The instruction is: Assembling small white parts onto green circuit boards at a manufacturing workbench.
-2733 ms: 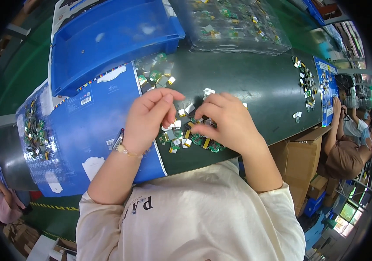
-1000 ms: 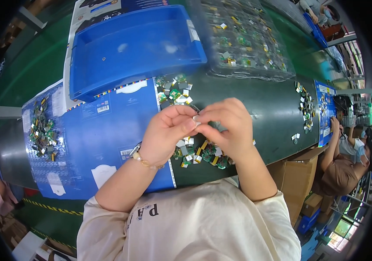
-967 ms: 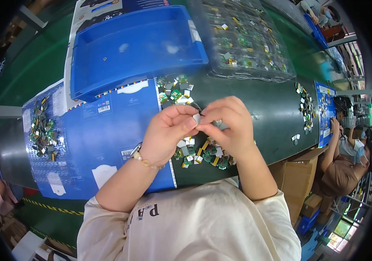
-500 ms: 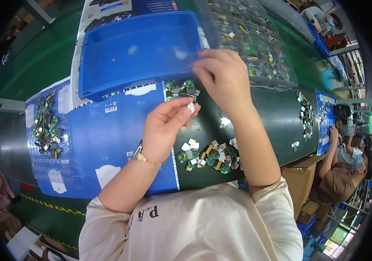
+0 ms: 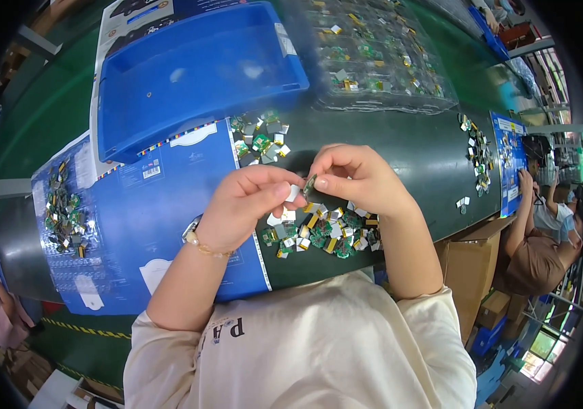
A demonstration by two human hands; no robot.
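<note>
Pinching a white square in the left hand and a green board in the right hand, close together above the worktop.
Could drop either into the pile nearby if pinched too lightly.

There is one held circuit board, one held white piece, one watch and one bracelet.
</note>
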